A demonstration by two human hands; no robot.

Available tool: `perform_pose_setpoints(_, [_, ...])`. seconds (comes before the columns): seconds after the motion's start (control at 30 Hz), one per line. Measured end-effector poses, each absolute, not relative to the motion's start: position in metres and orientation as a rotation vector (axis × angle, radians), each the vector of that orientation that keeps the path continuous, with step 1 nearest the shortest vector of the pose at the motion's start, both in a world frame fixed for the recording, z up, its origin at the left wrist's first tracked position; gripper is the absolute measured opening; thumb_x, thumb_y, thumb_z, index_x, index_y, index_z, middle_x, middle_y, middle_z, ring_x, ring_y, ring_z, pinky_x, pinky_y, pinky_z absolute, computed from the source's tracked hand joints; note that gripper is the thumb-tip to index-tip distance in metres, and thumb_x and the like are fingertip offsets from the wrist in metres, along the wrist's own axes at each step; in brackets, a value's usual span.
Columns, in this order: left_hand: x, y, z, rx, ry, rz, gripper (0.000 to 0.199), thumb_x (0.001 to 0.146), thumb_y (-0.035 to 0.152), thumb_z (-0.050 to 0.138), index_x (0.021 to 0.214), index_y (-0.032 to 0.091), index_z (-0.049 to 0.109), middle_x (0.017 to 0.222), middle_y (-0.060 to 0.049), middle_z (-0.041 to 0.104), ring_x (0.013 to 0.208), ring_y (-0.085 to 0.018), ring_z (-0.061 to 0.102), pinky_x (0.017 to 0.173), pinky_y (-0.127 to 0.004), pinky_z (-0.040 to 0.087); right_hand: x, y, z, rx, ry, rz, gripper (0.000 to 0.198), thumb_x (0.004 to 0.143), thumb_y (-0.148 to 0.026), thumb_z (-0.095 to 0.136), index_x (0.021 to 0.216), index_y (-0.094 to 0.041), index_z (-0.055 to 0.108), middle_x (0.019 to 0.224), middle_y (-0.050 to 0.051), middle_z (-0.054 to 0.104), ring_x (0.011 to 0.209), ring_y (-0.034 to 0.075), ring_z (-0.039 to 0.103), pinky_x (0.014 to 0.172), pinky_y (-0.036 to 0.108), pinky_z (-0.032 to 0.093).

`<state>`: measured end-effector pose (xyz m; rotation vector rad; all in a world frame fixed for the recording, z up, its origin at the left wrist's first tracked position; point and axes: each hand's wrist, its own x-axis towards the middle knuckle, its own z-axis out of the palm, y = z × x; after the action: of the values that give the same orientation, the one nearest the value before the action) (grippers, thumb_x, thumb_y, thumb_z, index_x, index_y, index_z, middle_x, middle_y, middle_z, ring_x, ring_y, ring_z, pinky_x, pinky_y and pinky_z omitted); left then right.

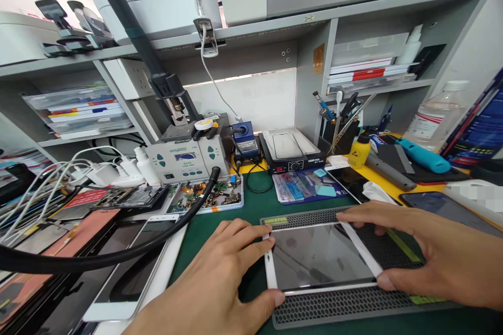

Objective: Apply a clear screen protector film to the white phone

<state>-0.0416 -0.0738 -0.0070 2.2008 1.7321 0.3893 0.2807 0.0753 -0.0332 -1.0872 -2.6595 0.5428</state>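
A white-framed tablet with a dark, reflective screen lies face up on a black honeycomb-patterned mat. My left hand grips its left end, with fingertips at the far corner and the thumb at the near corner. At the opposite end, my right hand holds the right edge between its thumb and fingers. The tablet's underside is hidden.
A black hose arches over phones at left. Behind stand a grey rework station, a tray of small circuit parts and a heating plate. A yellow bottle and a tool holder are at right.
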Motion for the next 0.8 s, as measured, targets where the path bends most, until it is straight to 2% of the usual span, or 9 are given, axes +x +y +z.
perform_pose_setpoints(0.13, [-0.0423,-0.0731,-0.0075,2.214,1.718,0.4,0.06,0.084,0.045,0.069,0.14,0.025,0.06,0.145,-0.007,0.057,0.13,-0.032,0.049,0.112,-0.05,0.041,0.2812,0.076,-0.0355,-1.082,-2.657,0.538,0.07,0.071,-0.054,0.078,0.137,-0.044,0.059,0.142,-0.004,0.06,0.124,0.032,0.06,0.1,0.031,0.053])
perform_pose_setpoints(0.33, [-0.0413,-0.0722,-0.0034,2.189,1.741,0.321,0.063,0.082,0.042,0.07,0.14,0.023,0.059,0.147,-0.008,0.055,0.132,-0.033,0.049,0.115,-0.052,0.037,0.2826,0.0792,-0.0374,-1.113,-2.758,0.5,0.072,0.076,-0.06,0.073,0.143,-0.047,0.05,0.147,-0.004,0.054,0.129,0.033,0.056,0.104,0.036,0.051])
perform_pose_setpoints(0.6, [-0.0399,-0.0706,0.0007,2.238,1.746,0.243,0.058,0.081,0.04,0.069,0.136,0.021,0.062,0.147,-0.008,0.055,0.133,-0.033,0.047,0.118,-0.055,0.033,0.2822,0.0746,-0.0294,-1.121,-2.738,0.553,0.071,0.077,-0.058,0.073,0.143,-0.043,0.052,0.146,-0.001,0.056,0.127,0.034,0.058,0.103,0.036,0.051])
perform_pose_setpoints(0.8, [-0.0397,-0.0708,0.0008,2.271,1.742,0.174,0.058,0.085,0.041,0.065,0.139,0.022,0.059,0.15,-0.006,0.052,0.134,-0.031,0.046,0.119,-0.054,0.031,0.2838,0.0788,-0.0341,-1.17,-2.78,0.541,0.074,0.077,-0.064,0.071,0.145,-0.049,0.046,0.149,-0.006,0.052,0.131,0.033,0.054,0.107,0.039,0.049])
